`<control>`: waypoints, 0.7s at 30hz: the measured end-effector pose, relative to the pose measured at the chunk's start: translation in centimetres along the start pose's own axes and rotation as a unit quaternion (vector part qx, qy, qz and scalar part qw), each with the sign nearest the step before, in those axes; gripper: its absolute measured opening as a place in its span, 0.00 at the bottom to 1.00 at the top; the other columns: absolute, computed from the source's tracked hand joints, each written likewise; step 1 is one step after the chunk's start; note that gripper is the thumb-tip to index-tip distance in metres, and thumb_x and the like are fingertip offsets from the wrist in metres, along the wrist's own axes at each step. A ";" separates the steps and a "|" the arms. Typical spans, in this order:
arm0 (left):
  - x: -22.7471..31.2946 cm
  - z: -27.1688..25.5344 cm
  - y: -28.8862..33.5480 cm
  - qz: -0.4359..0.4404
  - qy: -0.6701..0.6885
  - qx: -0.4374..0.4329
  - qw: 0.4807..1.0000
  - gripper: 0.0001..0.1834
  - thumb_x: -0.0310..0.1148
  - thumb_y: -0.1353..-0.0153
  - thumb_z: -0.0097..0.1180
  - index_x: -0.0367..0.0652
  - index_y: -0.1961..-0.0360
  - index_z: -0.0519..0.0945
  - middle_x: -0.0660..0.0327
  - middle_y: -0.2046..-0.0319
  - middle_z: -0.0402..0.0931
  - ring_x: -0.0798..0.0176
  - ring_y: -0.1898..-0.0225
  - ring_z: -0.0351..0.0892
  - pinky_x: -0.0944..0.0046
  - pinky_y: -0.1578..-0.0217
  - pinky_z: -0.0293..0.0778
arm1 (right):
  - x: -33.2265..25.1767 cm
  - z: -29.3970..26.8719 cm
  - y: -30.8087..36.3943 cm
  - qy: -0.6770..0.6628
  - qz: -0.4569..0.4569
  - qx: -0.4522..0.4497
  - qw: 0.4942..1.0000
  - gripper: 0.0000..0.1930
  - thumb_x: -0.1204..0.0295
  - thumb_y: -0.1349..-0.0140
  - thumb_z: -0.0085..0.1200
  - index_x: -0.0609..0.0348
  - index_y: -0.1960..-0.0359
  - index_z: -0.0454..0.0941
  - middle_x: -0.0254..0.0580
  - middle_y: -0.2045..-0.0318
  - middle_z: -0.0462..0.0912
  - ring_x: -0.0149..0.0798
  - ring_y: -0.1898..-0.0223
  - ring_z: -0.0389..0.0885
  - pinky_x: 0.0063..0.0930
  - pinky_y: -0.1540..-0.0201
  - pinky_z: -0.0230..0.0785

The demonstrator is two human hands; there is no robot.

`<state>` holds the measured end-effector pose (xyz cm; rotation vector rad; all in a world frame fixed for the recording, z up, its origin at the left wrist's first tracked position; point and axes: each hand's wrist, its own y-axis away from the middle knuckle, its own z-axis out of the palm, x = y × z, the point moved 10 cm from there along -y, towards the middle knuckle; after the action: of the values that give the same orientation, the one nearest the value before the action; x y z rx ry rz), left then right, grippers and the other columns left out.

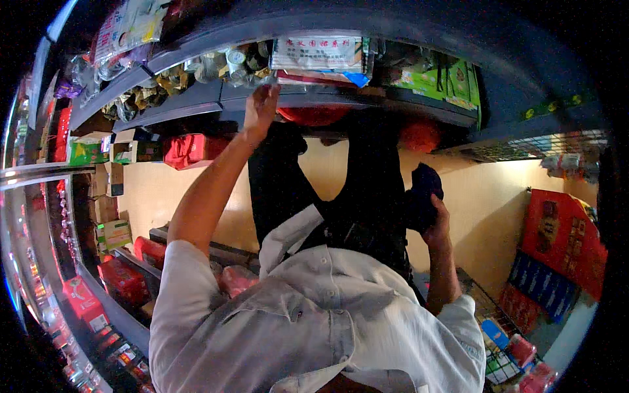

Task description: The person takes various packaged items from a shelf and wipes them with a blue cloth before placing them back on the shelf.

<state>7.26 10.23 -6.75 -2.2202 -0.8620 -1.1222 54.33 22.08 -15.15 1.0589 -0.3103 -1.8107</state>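
My left hand [262, 111] is raised to the front edge of the shelf, its fingers loosely bent and nothing visible in them. The fingertips are next to the lower left corner of a flat white plastic-wrapped package [320, 54] with red print; whether they touch it I cannot tell. Low at my right side, my right hand [438, 221] is closed round a dark, soft cloth bundle [424, 190], whose exact kind does not show.
Left of the package are clear-wrapped round goods [236, 62]; green packages [440, 82] lie to its right. Below the shelf are a red basin [313, 116] and a red bag [190, 150]. Red boxes [563, 232] stand at the right, a wire rack [501, 327] behind me.
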 end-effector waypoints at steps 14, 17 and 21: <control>1.3 1.0 -10.7 0.025 -0.238 0.088 0.967 0.24 0.49 0.54 0.65 0.39 0.64 0.81 0.53 0.69 0.81 0.47 0.65 0.80 0.55 0.64 0.75 | -1.6 0.5 1.3 -0.048 -0.040 0.039 0.997 0.28 0.54 0.41 0.49 0.57 0.42 0.66 0.45 0.54 0.77 0.42 0.56 0.77 0.40 0.53 0.72; 3.1 2.5 -9.4 0.086 -0.227 -0.004 0.970 0.20 0.44 0.51 0.63 0.41 0.61 0.80 0.52 0.68 0.80 0.45 0.64 0.78 0.54 0.63 0.75 | -1.9 1.2 0.9 -0.044 -0.042 0.033 0.998 0.28 0.54 0.40 0.49 0.57 0.43 0.66 0.45 0.54 0.77 0.42 0.56 0.77 0.40 0.53 0.72; 4.1 4.8 -6.0 0.273 -0.248 -0.171 0.914 0.18 0.35 0.46 0.60 0.41 0.54 0.77 0.50 0.59 0.77 0.47 0.57 0.76 0.55 0.59 0.73 | -1.5 1.9 -1.3 -0.034 -0.038 0.029 0.998 0.28 0.55 0.40 0.49 0.59 0.43 0.66 0.45 0.54 0.77 0.42 0.55 0.77 0.39 0.54 0.72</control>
<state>7.24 18.75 -4.99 -2.8500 -0.1719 -0.4656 52.27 23.51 -14.03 1.0624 -0.3700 -1.9184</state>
